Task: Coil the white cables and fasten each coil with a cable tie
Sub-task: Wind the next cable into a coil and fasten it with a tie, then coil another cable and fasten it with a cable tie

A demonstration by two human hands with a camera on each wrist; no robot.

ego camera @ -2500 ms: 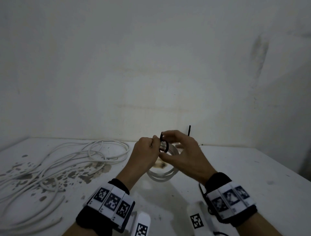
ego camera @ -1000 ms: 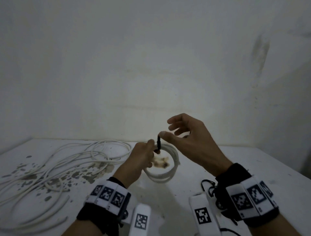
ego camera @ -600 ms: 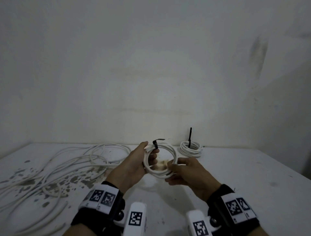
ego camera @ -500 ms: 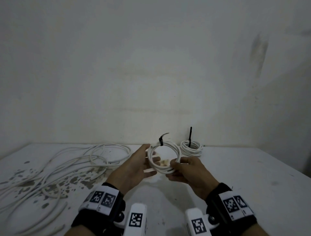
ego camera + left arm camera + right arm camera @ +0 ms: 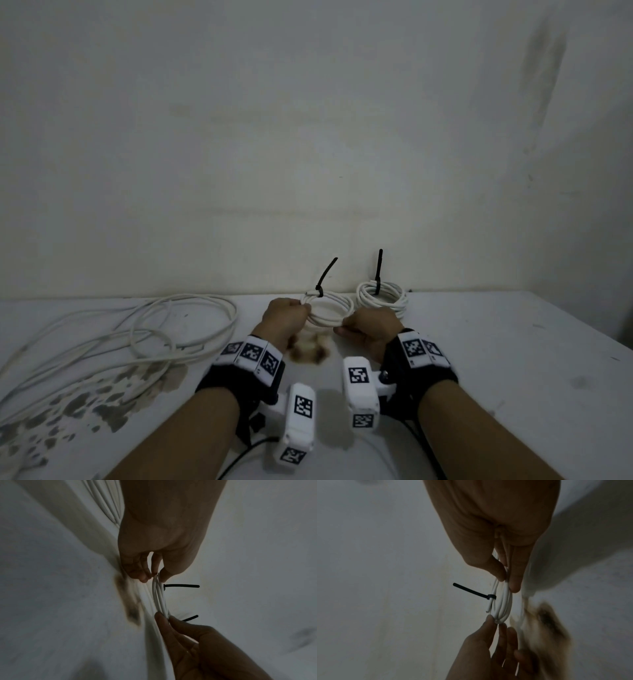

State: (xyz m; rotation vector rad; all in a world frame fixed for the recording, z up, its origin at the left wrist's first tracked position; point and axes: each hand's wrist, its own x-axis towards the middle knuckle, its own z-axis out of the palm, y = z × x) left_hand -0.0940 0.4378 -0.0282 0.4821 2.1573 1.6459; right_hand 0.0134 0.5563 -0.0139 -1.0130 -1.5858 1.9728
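White coil [image 5: 329, 311] hangs flat between both hands, left hand [image 5: 285, 317] and right hand [image 5: 371, 329] pinching opposite rims, its tie [image 5: 325, 277] pointing away, tied coil [image 5: 382, 297] just beyond.

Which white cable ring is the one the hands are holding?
Start at the white table and go to its back edge by the wall. Two tied coils sit side by side there; the held coil is the left one, pinched between the left hand and the right hand. Its black cable tie leans sideways, while the other coil lies untouched.
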